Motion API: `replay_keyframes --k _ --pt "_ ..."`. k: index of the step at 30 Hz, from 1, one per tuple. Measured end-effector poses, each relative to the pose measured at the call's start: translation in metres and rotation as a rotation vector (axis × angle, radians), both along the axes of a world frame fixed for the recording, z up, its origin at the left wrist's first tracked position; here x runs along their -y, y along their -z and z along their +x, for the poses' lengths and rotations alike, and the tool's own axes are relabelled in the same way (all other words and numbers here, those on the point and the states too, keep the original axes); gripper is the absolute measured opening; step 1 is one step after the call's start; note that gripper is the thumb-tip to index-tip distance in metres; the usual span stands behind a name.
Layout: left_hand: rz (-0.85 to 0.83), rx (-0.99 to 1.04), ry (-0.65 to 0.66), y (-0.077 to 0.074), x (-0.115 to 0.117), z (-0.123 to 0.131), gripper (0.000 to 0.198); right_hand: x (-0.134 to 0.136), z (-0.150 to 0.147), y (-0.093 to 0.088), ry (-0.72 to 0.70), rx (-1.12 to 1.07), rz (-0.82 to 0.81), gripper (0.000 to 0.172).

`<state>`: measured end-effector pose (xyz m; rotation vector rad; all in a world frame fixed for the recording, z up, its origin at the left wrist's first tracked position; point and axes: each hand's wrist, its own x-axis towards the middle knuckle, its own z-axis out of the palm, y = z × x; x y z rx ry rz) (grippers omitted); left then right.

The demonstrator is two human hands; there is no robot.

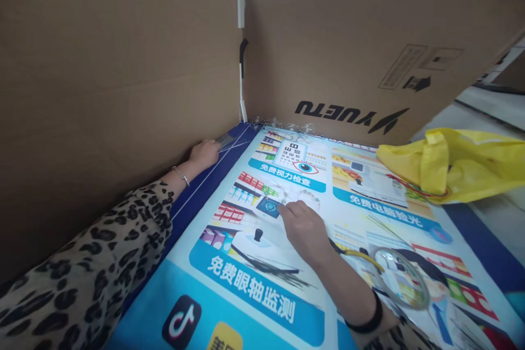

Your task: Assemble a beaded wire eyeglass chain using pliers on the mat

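My left hand (pixel 204 156) lies at the left edge of the printed poster sheet (pixel 164 295), against the cardboard wall, with fingers curled. A small greyish flat piece (pixel 225 141) shows at its fingertips; I cannot make out what it is. Thin white strings (pixel 232 146) run along the dark blue border beside it. Over the poster's middle, my right hand (pixel 303 227) has its fingertips pinched together, and anything between them is too small to name. Just beyond its fingers rests a clear, loop-like item (pixel 308 197). Several thin dark strips (pixel 273 269) lie nearer to me.
Tall cardboard panels (pixel 123 38) rise on the left and at the back (pixel 328 38), meeting in a corner. Small clear bits (pixel 301 130) gather along the poster's far edge. On the right are a yellow plastic bag (pixel 447 167) and a round coil (pixel 404 279).
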<state>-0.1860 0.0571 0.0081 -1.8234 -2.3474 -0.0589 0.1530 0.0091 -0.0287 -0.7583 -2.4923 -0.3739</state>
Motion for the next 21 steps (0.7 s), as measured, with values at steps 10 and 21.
replay_keyframes --k 10,21 --pt "-0.009 0.099 0.333 -0.04 0.012 0.056 0.023 -0.001 -0.002 0.001 0.075 -0.058 -0.076 0.023" --pt "-0.061 0.218 0.861 -0.054 0.042 0.173 0.026 -0.007 -0.004 -0.003 0.241 -0.206 -0.375 0.022"
